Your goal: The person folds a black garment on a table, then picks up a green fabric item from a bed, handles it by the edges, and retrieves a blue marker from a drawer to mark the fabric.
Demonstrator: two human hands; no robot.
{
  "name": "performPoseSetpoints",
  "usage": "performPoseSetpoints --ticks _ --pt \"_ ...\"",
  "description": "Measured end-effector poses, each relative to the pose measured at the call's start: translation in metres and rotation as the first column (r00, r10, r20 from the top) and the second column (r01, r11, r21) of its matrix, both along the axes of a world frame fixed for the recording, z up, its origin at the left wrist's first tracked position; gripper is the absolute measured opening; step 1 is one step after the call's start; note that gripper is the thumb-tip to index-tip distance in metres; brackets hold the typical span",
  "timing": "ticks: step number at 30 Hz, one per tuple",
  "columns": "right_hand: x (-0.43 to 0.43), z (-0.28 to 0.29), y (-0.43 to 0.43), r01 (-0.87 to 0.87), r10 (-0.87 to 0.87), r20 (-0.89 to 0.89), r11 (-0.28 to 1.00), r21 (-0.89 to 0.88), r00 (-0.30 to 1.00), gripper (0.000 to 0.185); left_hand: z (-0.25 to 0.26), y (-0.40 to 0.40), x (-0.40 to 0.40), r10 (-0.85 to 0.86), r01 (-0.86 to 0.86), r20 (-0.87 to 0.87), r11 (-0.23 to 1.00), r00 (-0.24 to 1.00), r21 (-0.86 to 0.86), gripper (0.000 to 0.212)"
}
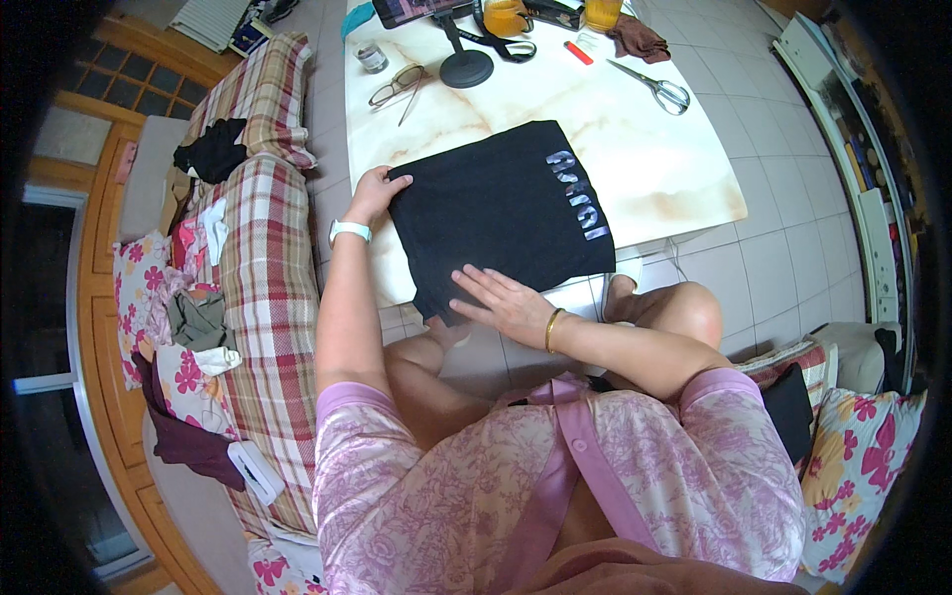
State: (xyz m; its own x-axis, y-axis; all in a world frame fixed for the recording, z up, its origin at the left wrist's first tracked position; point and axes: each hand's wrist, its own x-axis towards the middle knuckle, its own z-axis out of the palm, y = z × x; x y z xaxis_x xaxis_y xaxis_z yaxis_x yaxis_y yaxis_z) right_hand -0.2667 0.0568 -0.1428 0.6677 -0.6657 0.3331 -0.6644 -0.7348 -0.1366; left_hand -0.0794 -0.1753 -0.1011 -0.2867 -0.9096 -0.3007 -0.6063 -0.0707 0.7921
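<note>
A black garment (491,201), folded into a rough rectangle, lies on the marble-patterned table (669,171) in front of me. Silvery lettering runs along its right side, and its near edge hangs past the table's edge. My left hand (378,195) pinches the garment's far left corner, thumb on top; the other fingers are partly hidden. Near the lower edge, my right hand (502,303) is flat with fingers spread. Its fingertips overlap the cloth in view; whether they press on it I cannot tell.
Beyond the garment are eyeglasses (398,85), a small jar (371,57), a device stand (466,68), a red object (578,53), scissors (662,91), a brown cloth (639,39) and an orange mug (506,16). A plaid-covered sofa (271,245) with clothes stands left.
</note>
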Motion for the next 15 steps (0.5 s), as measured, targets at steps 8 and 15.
performPoseSetpoints --ticks 8,15 --pt "-0.006 -0.002 -0.019 0.068 -0.071 0.120 0.997 0.029 0.990 0.041 0.014 0.007 -0.004 -0.026 0.023 0.060 0.999 0.998 0.045 0.028" --pt "-0.006 -0.003 -0.019 0.015 -0.028 0.216 0.998 0.063 0.976 0.036 0.003 0.009 0.000 -0.014 0.006 -0.141 0.998 0.990 -0.057 0.026"
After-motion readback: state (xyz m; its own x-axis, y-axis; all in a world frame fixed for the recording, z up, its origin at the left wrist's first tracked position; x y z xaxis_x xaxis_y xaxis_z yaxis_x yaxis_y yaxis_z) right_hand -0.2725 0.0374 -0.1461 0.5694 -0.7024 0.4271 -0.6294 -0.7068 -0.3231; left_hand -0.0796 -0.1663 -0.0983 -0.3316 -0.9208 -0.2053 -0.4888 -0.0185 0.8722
